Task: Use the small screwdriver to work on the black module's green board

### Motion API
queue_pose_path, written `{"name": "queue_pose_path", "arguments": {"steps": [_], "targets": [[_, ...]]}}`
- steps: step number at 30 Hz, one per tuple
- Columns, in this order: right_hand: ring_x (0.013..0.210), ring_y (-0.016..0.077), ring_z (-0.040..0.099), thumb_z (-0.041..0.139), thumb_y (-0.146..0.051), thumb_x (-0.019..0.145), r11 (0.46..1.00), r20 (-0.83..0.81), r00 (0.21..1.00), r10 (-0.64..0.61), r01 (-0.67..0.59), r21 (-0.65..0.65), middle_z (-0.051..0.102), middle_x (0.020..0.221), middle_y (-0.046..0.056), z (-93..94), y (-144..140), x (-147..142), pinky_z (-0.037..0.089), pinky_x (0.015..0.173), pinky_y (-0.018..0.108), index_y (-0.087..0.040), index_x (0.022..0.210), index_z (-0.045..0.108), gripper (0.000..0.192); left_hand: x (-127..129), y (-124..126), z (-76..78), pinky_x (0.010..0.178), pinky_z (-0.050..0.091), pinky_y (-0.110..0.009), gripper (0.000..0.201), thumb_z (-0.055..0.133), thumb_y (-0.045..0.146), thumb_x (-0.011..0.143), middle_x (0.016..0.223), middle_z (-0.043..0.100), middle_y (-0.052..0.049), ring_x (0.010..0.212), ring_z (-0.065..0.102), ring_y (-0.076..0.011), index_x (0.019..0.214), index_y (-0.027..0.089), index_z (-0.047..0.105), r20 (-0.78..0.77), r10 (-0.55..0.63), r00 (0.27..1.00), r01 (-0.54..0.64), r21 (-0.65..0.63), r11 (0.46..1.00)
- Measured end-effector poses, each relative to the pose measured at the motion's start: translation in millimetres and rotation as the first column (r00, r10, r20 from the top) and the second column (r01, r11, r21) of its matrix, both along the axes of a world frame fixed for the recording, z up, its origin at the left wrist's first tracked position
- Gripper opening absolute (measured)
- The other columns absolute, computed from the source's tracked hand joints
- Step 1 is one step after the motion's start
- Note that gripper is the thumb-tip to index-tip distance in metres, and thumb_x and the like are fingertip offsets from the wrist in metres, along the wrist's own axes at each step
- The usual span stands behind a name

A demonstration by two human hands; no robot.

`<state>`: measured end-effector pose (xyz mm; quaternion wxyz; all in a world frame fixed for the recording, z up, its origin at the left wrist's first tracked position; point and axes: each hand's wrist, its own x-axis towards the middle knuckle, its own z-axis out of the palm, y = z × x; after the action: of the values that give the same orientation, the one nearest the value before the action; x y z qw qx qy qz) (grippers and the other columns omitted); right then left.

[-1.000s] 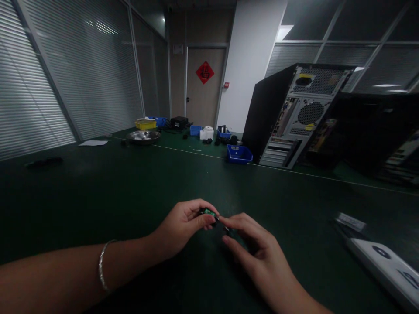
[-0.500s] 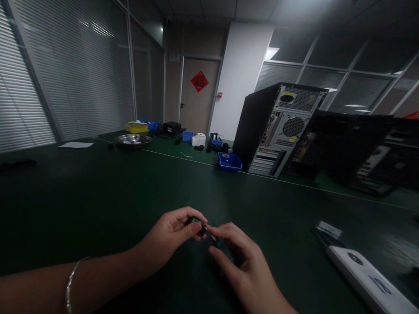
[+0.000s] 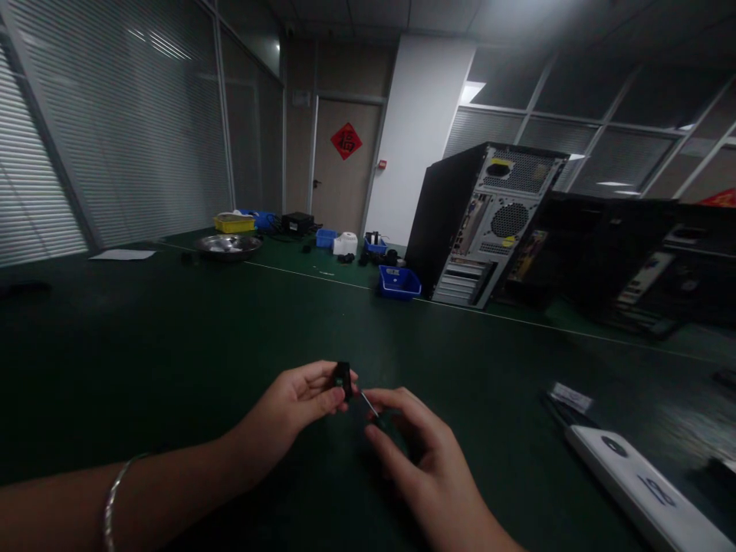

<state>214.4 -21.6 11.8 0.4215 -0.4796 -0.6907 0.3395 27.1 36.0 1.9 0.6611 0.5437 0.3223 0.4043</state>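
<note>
My left hand pinches a small black part with a bit of green on it between thumb and fingers, above the green table. In my right hand is a screwdriver with a thin metal shaft; its dark handle is mostly hidden by the fingers. The shaft points up and left toward the black part. Its tip ends close by the left fingertips, and whether it touches the part I cannot tell.
A white device marked 18 lies at the right. Farther back stand a computer tower, a blue bin, a metal bowl, a yellow tray and a sheet of paper.
The small black part has turned in my left hand and now stands more upright. The screwdriver's shaft shows more plainly, apart from the part's face. The whole view has shifted slightly.
</note>
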Motion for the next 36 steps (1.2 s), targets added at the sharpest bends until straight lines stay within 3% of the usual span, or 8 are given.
{"name": "queue_pose_path", "arguments": {"steps": [7,10,14,22,26,32,36], "targets": [[0.093,0.0199,0.065,0.061,-0.014,0.088,0.999,-0.008,1.000,0.004,-0.004,0.037,0.069,0.098,0.003,-0.8,0.5,-0.2,0.050,0.080,0.029,-0.023,0.107,0.069,0.022,-1.3,-2.8,4.1,0.080,0.044,-0.034,0.018,0.066,0.025,0.083,0.092,0.072,-0.009,0.091,0.063,-0.0225,0.096,0.012,0.068,-0.056,-0.106,0.993,0.108,0.050,0.993],[0.093,0.0197,0.066,0.060,-0.014,0.090,0.999,-0.026,0.999,0.025,-0.024,0.031,0.069,0.098,0.003,0.4,0.5,-1.2,0.051,0.081,0.029,-0.023,0.108,0.069,0.022,-1.4,-5.6,3.2,0.081,0.044,-0.033,0.024,0.062,0.023,0.087,0.094,0.071,-0.007,0.089,0.063,-0.0198,0.109,0.015,0.061,-0.065,-0.129,0.989,0.134,0.069,0.989],[0.101,0.0203,0.064,0.058,-0.013,0.091,0.999,-0.054,0.998,0.021,-0.019,0.035,0.068,0.105,0.003,1.6,0.1,-0.7,0.049,0.088,0.031,-0.025,0.116,0.065,0.029,0.2,-9.9,3.9,0.085,0.045,-0.034,0.029,0.060,0.021,0.089,0.095,0.071,-0.005,0.092,0.063,-0.0187,0.116,0.020,0.048,-0.014,-0.121,0.993,0.122,0.103,0.987],[0.099,0.0189,0.063,0.056,-0.010,0.091,0.997,-0.027,0.997,0.067,-0.066,0.041,0.064,0.106,0.004,-5.5,3.7,4.0,0.049,0.086,0.030,-0.029,0.125,0.063,0.040,1.3,-10.3,6.7,0.092,0.047,-0.036,0.030,0.057,0.028,0.089,0.113,0.066,-0.008,0.104,0.062,-0.0224,0.118,0.019,0.057,-0.152,0.004,0.988,0.018,0.142,0.990],[0.091,0.0203,0.063,0.057,-0.010,0.087,0.994,0.014,0.998,0.068,-0.069,0.088,0.062,0.098,0.006,-7.6,4.7,2.7,0.049,0.079,0.031,-0.025,0.124,0.065,0.040,-1.3,-8.1,1.0,0.101,0.044,-0.035,0.035,0.062,0.028,0.087,0.124,0.064,-0.006,0.117,0.058,-0.0230,0.122,0.024,0.059,-0.181,-0.008,0.983,0.037,0.161,0.986],[0.086,0.0204,0.062,0.059,-0.012,0.085,0.992,-0.022,0.998,0.059,-0.056,0.116,0.063,0.094,0.005,-10.6,5.8,1.2,0.048,0.074,0.031,-0.026,0.119,0.069,0.038,-4.4,-5.1,-0.4,0.098,0.046,-0.031,0.029,0.056,0.022,0.090,0.114,0.068,-0.002,0.111,0.061,-0.0212,0.115,0.029,0.067,-0.322,0.147,0.935,-0.003,0.409,0.913],[0.086,0.0195,0.061,0.060,-0.013,0.087,0.994,-0.036,0.998,0.047,-0.043,0.098,0.063,0.094,0.004,-11.6,5.2,2.3,0.047,0.074,0.030,-0.028,0.119,0.069,0.037,-5.2,-4.8,0.9,0.099,0.044,-0.027,0.030,0.057,0.017,0.088,0.116,0.064,-0.001,0.113,0.058,-0.0192,0.113,0.030,0.069,-0.325,0.207,0.923,-0.002,0.533,0.846]]}}
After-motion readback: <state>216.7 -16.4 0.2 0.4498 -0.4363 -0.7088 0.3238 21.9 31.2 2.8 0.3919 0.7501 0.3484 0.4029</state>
